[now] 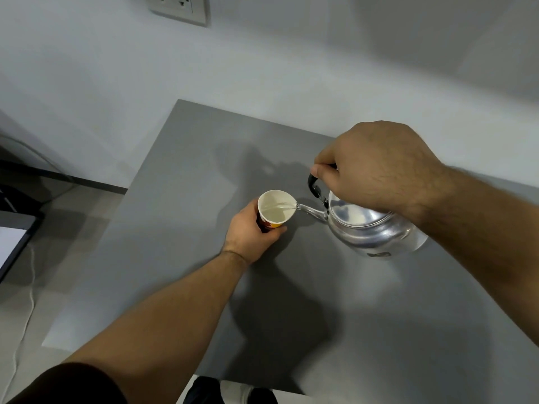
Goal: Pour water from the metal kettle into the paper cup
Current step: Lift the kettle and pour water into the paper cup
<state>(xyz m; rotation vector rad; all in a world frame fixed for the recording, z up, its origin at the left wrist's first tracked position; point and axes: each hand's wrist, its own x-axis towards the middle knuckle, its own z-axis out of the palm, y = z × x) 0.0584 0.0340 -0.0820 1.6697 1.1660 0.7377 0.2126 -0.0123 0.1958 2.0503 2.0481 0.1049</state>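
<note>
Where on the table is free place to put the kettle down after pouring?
Bare table lies near the person, below the kettle, and behind the cup toward the wall. It is crowded only where spout meets cup.

No readable text anywhere; paper cup (pixel 272 223) has a red/orange printed design on its side, mostly hidden by the left hand (pixel 250 231), no letters legible; metal kettle (pixel 376 228) carries a small dark mark or sticker low on its body, too blurred to read; wall socket (pixel 178 7) plain, no markings visible; screen (pixel 11 246) at the left edge shows blank white, no text
</note>
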